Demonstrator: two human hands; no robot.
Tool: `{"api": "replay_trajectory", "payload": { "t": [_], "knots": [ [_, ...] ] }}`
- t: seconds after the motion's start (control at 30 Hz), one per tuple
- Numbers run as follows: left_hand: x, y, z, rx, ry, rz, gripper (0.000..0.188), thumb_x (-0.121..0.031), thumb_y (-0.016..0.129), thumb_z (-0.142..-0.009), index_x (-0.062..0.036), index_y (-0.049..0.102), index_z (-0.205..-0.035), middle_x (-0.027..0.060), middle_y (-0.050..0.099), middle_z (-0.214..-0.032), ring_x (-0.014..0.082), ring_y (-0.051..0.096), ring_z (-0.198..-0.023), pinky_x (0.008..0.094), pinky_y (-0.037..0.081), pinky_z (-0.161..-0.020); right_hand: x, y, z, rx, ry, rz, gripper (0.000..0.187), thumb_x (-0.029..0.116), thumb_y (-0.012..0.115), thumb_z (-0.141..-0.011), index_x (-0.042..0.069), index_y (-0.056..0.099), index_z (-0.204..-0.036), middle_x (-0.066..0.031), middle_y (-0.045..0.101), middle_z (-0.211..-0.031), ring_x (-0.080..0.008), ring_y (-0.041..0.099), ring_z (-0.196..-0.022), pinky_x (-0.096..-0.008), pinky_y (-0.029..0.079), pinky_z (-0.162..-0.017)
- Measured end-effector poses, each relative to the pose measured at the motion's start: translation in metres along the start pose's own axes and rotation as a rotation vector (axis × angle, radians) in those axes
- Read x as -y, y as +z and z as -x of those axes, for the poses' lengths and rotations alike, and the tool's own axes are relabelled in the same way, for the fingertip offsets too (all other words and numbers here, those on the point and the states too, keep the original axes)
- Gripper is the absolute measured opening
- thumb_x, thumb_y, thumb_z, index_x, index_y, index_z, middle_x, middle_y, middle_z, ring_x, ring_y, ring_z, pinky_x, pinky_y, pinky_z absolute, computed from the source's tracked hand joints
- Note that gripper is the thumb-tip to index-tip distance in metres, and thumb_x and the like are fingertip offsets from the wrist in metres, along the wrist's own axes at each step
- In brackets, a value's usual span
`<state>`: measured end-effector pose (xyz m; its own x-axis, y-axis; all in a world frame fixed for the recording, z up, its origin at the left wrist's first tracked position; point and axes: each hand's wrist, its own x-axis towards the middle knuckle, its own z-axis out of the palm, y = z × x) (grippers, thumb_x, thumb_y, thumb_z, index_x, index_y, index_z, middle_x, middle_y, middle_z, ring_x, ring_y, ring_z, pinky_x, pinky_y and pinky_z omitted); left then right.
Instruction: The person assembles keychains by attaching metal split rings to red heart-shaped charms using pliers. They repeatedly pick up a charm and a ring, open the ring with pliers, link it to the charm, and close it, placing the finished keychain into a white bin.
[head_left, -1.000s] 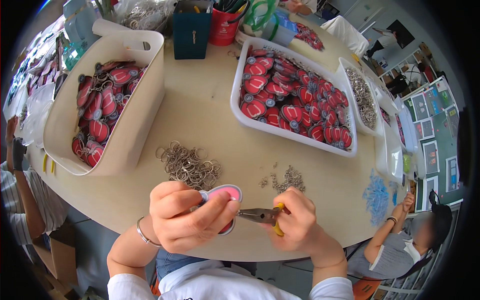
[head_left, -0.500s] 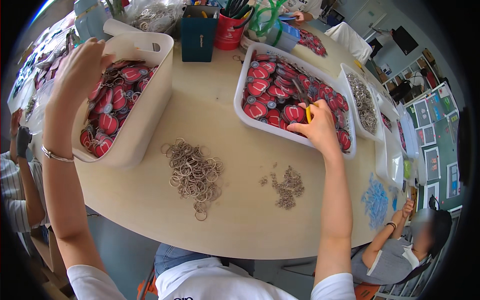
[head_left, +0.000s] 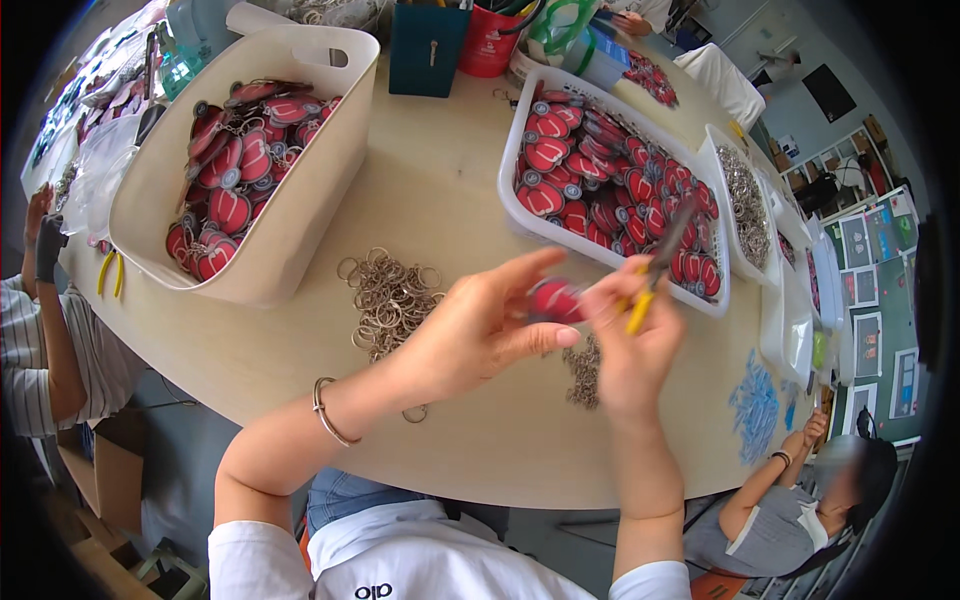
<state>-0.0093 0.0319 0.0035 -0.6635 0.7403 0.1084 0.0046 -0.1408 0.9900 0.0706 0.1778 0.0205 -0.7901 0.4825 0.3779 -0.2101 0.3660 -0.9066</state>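
Blur smears the red tag (head_left: 556, 301); right grip (head_left: 637, 345) clamped on pliers (head_left: 641, 311), left grip (head_left: 468, 335) apart.

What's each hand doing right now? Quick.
Left hand: open, at the red piece; whether it touches, I cannot tell.
Right hand: closed, holding the yellow-handled pliers and, it appears, the red piece's edge.

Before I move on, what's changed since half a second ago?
The left hand has swung right and toward the person, away from the white bin. The right hand has pulled back from the tray to meet it, now with a blurred red tag. The pliers stay in the right hand; white bin, tray and ring pile stayed put.
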Motion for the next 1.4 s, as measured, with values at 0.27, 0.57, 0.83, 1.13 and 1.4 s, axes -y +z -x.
{"api": "replay_trajectory", "payload": {
  "t": [0.27,0.57,0.83,1.13,1.4],
  "knots": [
    [0.006,-0.060,0.028,-0.394,-0.149,0.136,0.022,-0.020,0.062,-0.093,0.0008,0.061,-0.099,0.0103,0.067,-0.078,0.0094,0.059,-0.057,0.0221,0.046,-0.049,-0.030,0.013,0.033,0.516,-0.103,0.157,0.014,0.005,0.073,-0.077,-0.002,0.062,-0.074,-0.0076,0.051,-0.091,-0.0229,0.052,-0.081,-0.0333,0.043,-0.073],
    [0.018,-0.079,0.025,-0.552,-0.042,0.038,0.021,-0.024,0.058,-0.096,-0.0033,0.058,-0.100,0.0109,0.067,-0.078,0.0092,0.052,-0.051,0.0210,0.037,-0.041,-0.041,0.032,0.025,0.942,-0.397,0.378,0.013,0.004,0.074,-0.067,0.001,0.061,-0.066,-0.0068,0.054,-0.095,-0.0253,0.052,-0.095,-0.0397,0.037,-0.085],
    [0.017,-0.077,0.025,-0.529,-0.067,0.063,0.021,-0.023,0.059,-0.095,-0.0028,0.058,-0.100,0.0098,0.066,-0.076,0.0085,0.052,-0.050,0.0206,0.037,-0.041,-0.034,0.035,0.022,1.015,-0.426,0.407,0.006,0.004,0.069,-0.066,0.004,0.064,-0.069,-0.0059,0.053,-0.094,-0.0236,0.053,-0.096,-0.0401,0.037,-0.086],
    [0.018,-0.072,0.024,-0.416,-0.139,0.064,0.022,-0.021,0.061,-0.094,-0.0002,0.059,-0.101,0.0056,0.066,-0.076,0.0051,0.054,-0.052,0.0187,0.043,-0.043,-0.027,0.027,0.023,1.010,-0.347,0.593,0.012,0.008,0.072,-0.068,0.002,0.065,-0.076,-0.0085,0.053,-0.098,-0.0264,0.051,-0.101,-0.0413,0.037,-0.088],
    [0.010,-0.036,0.032,-0.189,-0.268,0.096,0.016,-0.012,0.064,-0.092,0.0010,0.062,-0.102,0.0029,0.062,-0.078,0.0076,0.060,-0.063,0.0216,0.049,-0.055,-0.006,-0.010,0.012,0.579,0.190,0.153,0.013,0.008,0.075,-0.076,0.001,0.065,-0.081,-0.0058,0.051,-0.093,-0.0194,0.053,-0.087,-0.0318,0.044,-0.079]
  ]
}}
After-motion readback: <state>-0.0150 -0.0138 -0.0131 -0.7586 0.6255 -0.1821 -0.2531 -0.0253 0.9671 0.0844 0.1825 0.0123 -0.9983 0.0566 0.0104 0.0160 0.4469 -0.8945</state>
